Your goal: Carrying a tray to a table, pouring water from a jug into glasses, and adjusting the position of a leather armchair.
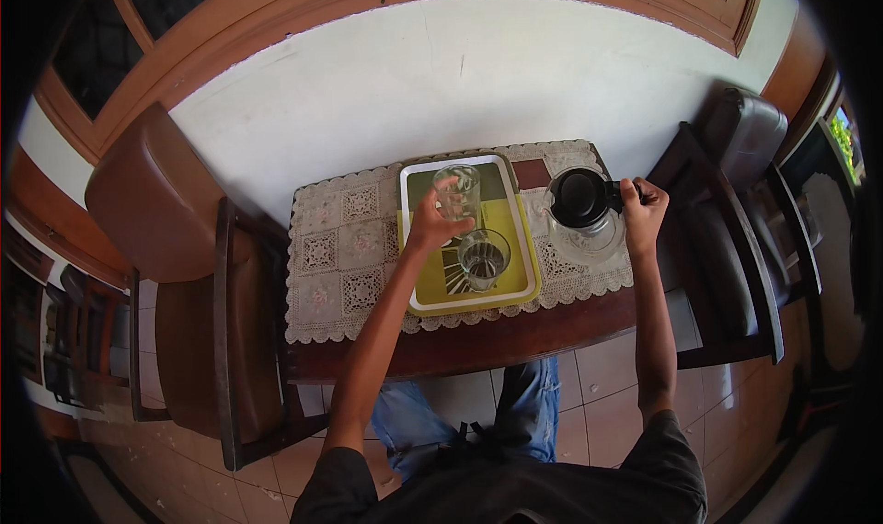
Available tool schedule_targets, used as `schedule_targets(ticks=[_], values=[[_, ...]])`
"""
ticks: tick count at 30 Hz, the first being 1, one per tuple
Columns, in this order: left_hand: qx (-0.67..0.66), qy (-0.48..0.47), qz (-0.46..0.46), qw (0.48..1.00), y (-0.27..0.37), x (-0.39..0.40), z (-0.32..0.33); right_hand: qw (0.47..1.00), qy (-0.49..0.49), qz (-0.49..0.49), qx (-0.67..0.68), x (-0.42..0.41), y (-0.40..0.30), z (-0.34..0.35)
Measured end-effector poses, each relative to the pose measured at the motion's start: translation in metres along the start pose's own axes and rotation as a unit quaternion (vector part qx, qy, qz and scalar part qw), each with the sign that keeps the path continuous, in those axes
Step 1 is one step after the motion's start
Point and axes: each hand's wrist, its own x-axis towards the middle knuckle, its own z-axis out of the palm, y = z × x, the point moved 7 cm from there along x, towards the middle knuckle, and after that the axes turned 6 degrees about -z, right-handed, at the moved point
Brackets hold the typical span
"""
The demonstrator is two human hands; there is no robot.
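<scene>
My left hand (439, 220) is wrapped around a clear drinking glass (461, 196) at the far part of a yellow-green tray (426, 302) with a white rim. Whether that glass touches the tray I cannot tell. Nearer to me, a second clear glass (484, 262) stands on the tray, beside my left wrist. My right hand (643, 210) grips the black handle of a glass jug (586, 238) with a black lid (581, 194). The jug is to the right of the tray, over the tablecloth; it looks clear inside.
A crocheted lace tablecloth (345, 269) covers most of the dark wooden table (469, 348). Behind it rises a white wall (414, 83). A brown padded armchair (148, 200) stands at left, a black padded armchair (717, 255) at right. The floor is tiled (607, 420).
</scene>
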Motion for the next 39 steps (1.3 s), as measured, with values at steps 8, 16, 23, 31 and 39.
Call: schedule_targets(ticks=[8, 16, 23, 31, 39], values=[[0.073, 0.031, 0.03, 0.996, -0.01, -0.007, 0.0, 0.996, -0.069, -0.046, -0.005, 0.026, -0.007, 0.056], [0.108, 0.017, 0.039, 0.993, -0.01, -0.016, 0.014, 0.992, -0.113, -0.057, -0.019, 0.041, -0.008, 0.083], [0.037, 0.015, 0.096, 0.995, -0.013, -0.018, 0.017, 0.985, -0.144, -0.077, -0.049, 0.05, -0.012, 0.111], [0.022, 0.023, 0.107, 0.994, -0.011, -0.022, 0.016, 0.966, -0.19, -0.119, -0.129, 0.065, -0.027, 0.134], [0.022, 0.02, 0.112, 0.993, -0.01, -0.023, 0.018, 0.931, -0.239, -0.192, -0.198, 0.068, -0.057, 0.149]])
